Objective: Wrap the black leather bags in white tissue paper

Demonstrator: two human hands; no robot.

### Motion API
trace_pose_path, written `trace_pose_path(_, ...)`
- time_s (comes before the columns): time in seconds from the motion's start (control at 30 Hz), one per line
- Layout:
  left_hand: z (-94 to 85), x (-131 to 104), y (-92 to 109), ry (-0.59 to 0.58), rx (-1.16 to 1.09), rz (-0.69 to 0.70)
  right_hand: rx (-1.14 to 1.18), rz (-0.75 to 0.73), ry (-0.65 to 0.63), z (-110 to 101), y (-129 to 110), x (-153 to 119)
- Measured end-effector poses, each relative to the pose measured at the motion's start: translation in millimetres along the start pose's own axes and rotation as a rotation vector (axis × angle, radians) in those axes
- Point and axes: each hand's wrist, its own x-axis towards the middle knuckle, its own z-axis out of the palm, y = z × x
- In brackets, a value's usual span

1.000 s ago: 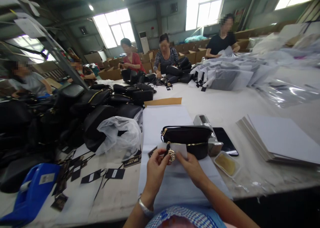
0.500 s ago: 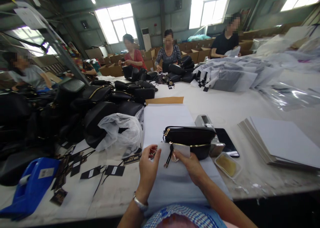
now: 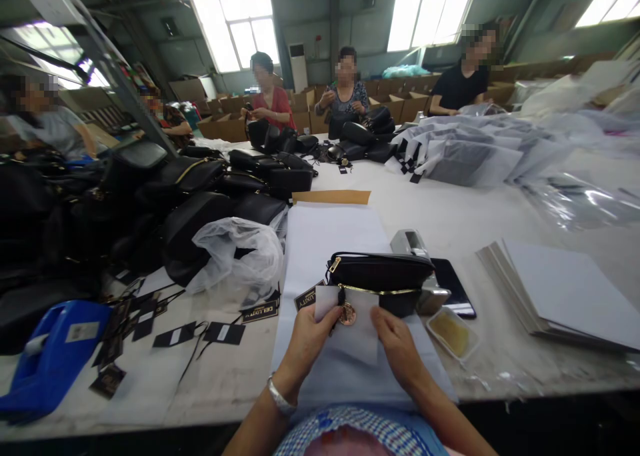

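A black bag (image 3: 383, 269) with a gold zipper lies in front of me, and a thin white paper sheet (image 3: 357, 343) hangs over its near side. On the sheet rests a round copper-coloured charm (image 3: 347, 314), attached near the zipper pull. My left hand (image 3: 306, 339) is closed on the sheet's left side, its thumb against the charm. The right edge of the sheet is pinched in my right hand (image 3: 400, 346). Just left of the bag sits a black hang tag (image 3: 309, 296) with gold letters. My fingers beneath the sheet are hidden.
Black bags (image 3: 200, 223) pile up at left, beside crumpled clear plastic (image 3: 240, 256) and a blue tape dispenser (image 3: 60, 349). To the right are a phone (image 3: 453, 286), a small dish (image 3: 453, 333) and a stack of boards (image 3: 565, 289). Several co-workers sit across the table.
My left hand has moved right onto the charm. My right hand has left the charm for the sheet's right edge. The charm now shows fully, and a tag shows left of the bag.
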Motion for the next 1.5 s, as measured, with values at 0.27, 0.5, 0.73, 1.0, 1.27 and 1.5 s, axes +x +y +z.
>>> trace_pose_path(0.27, 2.4, -4.6, 4.1, 0.096, 0.159, 0.063, 0.114, 0.074, 0.003, 10.4, 16.6, 2.4)
trace_pose_path(0.5, 8.0, -18.3, -2.9, 0.154, 0.304, 0.163, -0.145, -0.112, 0.179, 33.8, 25.7, 6.5)
trace_pose_path(0.73, 12.0, -24.7, -8.9, 0.133, 0.308, 0.307, -0.225, -0.112, 0.138, 33.2, 21.1, 10.0)
trace_pose_path(1.0, -9.7, -19.6, -6.5, 0.041, 0.437, 0.367, -0.292, -0.102, 0.031, 34.4, -0.5, 18.9)
trace_pose_path(1.27, 9.4, -29.3, -27.4, 0.248, 0.836, 0.525, 0.023, 0.034, 0.025, 54.2, 5.8, 17.5)
trace_pose_path(1.5, 14.0, -29.3, -25.8, 0.243, 1.037, 0.524, -0.109, -0.130, -0.038, 46.2, -3.0, 9.8)
